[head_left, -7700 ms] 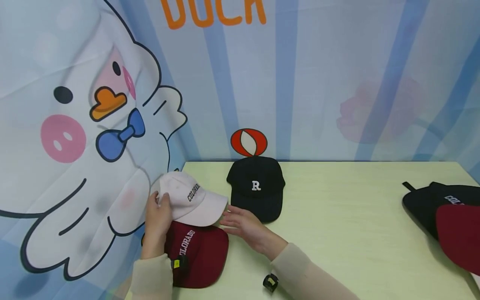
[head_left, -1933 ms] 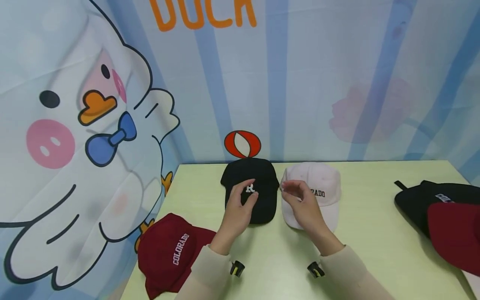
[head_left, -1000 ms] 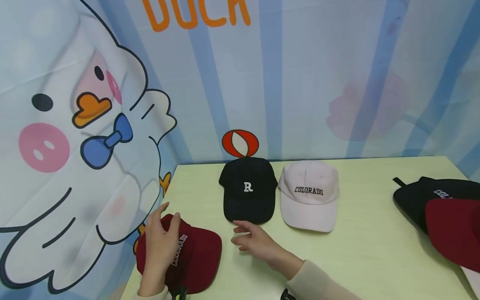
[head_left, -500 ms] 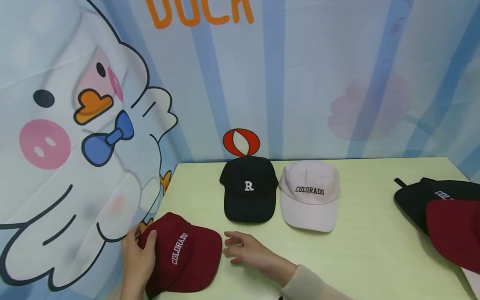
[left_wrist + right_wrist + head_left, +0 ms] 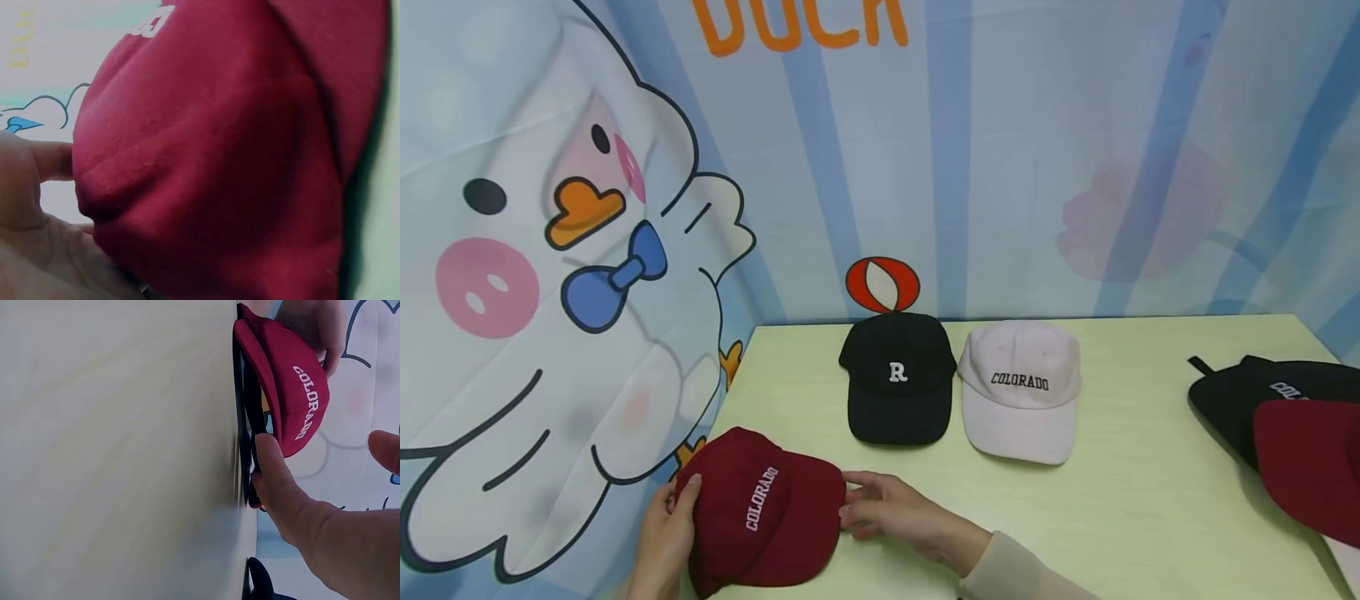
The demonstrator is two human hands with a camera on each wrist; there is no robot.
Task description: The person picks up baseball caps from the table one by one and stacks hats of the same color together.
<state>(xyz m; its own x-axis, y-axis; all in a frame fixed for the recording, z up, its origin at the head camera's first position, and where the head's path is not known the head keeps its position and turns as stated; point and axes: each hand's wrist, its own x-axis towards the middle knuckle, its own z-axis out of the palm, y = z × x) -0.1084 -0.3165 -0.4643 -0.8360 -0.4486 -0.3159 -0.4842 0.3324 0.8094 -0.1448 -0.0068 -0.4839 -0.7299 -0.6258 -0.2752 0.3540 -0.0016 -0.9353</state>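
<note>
A maroon baseball cap (image 5: 763, 512) with white COLORADO lettering sits at the table's left edge, its brim pointing right. My left hand (image 5: 664, 533) grips the back of its crown, thumb on the near face; the other fingers are partly hidden by the fabric. At the brim's right edge, the fingertips of my right hand (image 5: 898, 510) touch the cap. The right wrist view shows the right thumb (image 5: 384, 450) held apart from it. Behind lie a black cap (image 5: 898, 379) with a white R and a pale pink COLORADO cap (image 5: 1019, 392), side by side, brims toward me.
On the right edge of the pale table (image 5: 1150, 500), another maroon cap (image 5: 1311, 467) overlaps a black cap (image 5: 1232, 400), with something white beneath. A duck-printed cloth (image 5: 647, 333) hangs along the left side and the back.
The pale pink cap has gone from the left to beside the black cap. My left hand has since taken the maroon cap's crown, and my right hand has moved left to its brim.
</note>
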